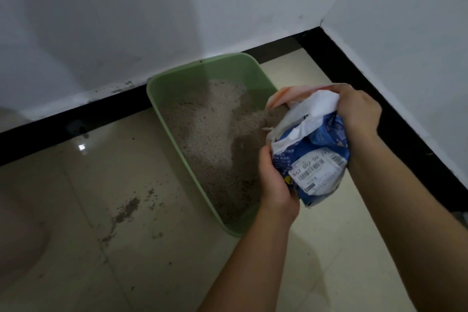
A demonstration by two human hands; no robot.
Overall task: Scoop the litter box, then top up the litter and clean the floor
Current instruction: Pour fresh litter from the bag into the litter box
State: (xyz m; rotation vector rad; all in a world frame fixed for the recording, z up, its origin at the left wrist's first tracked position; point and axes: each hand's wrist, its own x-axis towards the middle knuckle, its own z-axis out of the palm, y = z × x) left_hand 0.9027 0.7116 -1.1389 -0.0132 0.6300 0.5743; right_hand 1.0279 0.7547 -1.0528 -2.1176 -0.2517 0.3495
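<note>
A green litter box [162, 95] sits on the tiled floor against the wall, partly filled with grey-brown litter [210, 134]. Over its right side I hold a blue and white litter bag [314, 157] tipped toward the box, and a stream of litter pours from its mouth. My left hand [274, 180] grips the bag's lower end. My right hand [359, 111] grips the crumpled upper part near the opening.
Spilled litter [126, 210] lies scattered on the beige floor tiles left of the box. A black skirting strip [76, 119] runs along both white walls, which meet in a corner at the upper right.
</note>
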